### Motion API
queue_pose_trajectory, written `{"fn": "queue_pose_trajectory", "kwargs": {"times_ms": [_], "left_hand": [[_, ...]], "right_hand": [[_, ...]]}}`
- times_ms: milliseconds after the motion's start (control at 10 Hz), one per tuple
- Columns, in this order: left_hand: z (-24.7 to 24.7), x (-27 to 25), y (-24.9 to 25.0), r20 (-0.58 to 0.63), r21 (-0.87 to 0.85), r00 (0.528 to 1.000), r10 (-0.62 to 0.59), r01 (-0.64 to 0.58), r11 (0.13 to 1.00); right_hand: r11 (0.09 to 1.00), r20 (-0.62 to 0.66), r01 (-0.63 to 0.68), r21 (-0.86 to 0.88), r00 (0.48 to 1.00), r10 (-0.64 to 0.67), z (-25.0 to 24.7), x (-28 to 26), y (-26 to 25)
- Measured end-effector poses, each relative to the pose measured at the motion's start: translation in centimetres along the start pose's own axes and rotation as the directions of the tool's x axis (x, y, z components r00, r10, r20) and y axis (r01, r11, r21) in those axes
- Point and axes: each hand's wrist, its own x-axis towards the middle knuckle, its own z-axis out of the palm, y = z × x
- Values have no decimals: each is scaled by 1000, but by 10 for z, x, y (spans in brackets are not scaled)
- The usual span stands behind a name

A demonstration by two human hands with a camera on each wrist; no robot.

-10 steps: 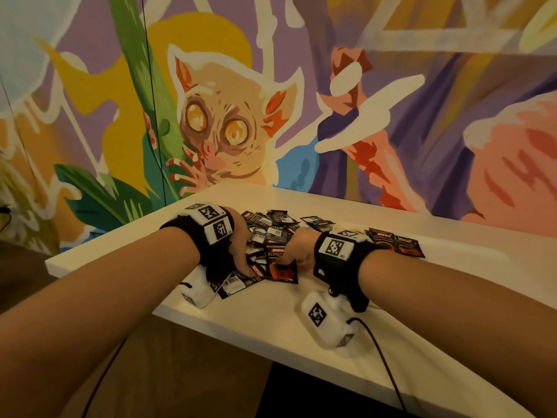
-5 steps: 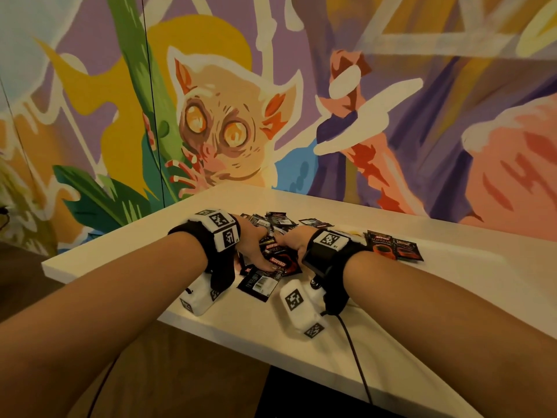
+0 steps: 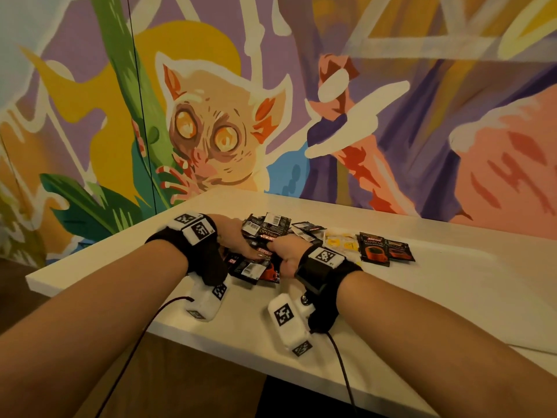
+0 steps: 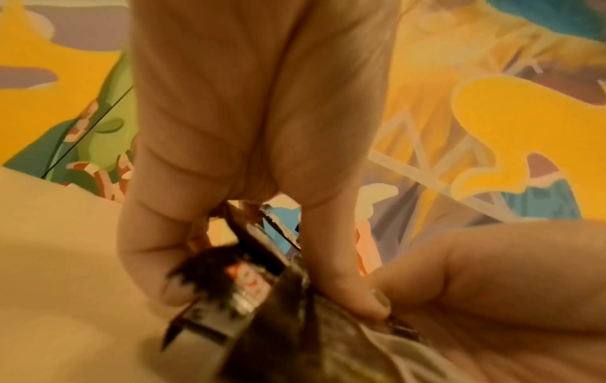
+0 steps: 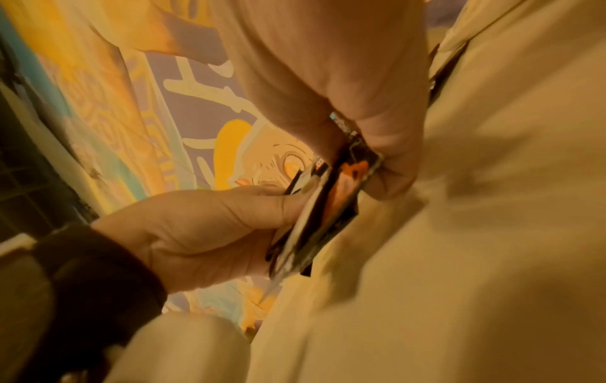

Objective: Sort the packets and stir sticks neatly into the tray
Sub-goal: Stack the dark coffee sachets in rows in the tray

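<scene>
Black coffee packets lie in a loose pile on the white table. My left hand and right hand meet at the near side of the pile and together grip a stack of black packets. In the left wrist view my left hand curls fingers and thumb round the stack. Seen from the right wrist, my right hand pinches the stack from above while the left hand presses its thumb on the side. No tray or stir sticks are in view.
Yellow packets lie just right of the pile, then two black packets with a red cup print. The table's front edge runs under my wrists. A painted mural wall stands behind the table.
My hands have come together from spread positions in the pile. They have gathered loose packets into one stack, which both now hold between them.
</scene>
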Motion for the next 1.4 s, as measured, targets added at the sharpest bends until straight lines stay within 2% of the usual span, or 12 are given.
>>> {"fn": "queue_pose_trajectory", "kwargs": {"times_ms": [200,300,400,500,600,700,900,1000,1100,1200,1300,1400], "left_hand": [[6,-3,12,-74,-284,982,176,-190,940],[9,2,18,-210,-387,940,269,-333,860],[11,5,29,-362,-373,874,324,-455,809],[13,9,43,-491,-319,811,318,-507,800],[23,12,63,-528,-346,784,327,-550,760],[36,17,85,-528,-408,785,325,-570,713],[64,30,120,-559,-473,747,360,-644,602],[77,36,135,-535,-590,777,331,-624,512],[85,46,145,-534,-587,772,344,-632,506],[89,50,151,-550,-590,760,346,-647,482],[92,49,151,-576,-593,751,324,-656,467],[90,40,145,-597,-598,736,319,-673,434]], "right_hand": [[972,-107,48,231,994,-23,-6,2,2],[888,-156,-28,459,982,111,-8,-9,-14],[908,-247,148,392,968,-51,-15,-11,-25],[914,-314,233,333,941,-126,-32,-13,-33],[935,-404,282,215,897,-177,-50,-19,-39],[948,-440,305,92,867,-236,-71,-26,-37],[890,-439,433,142,834,-335,-120,-57,-29],[907,-452,408,104,832,-322,-139,-71,-20],[919,-448,385,82,838,-311,-152,-78,-11],[919,-466,394,22,817,-339,-162,-81,-9],[892,-527,452,3,758,-383,-169,-83,-7],[881,-530,473,16,751,-393,-179,-93,-7]]}}
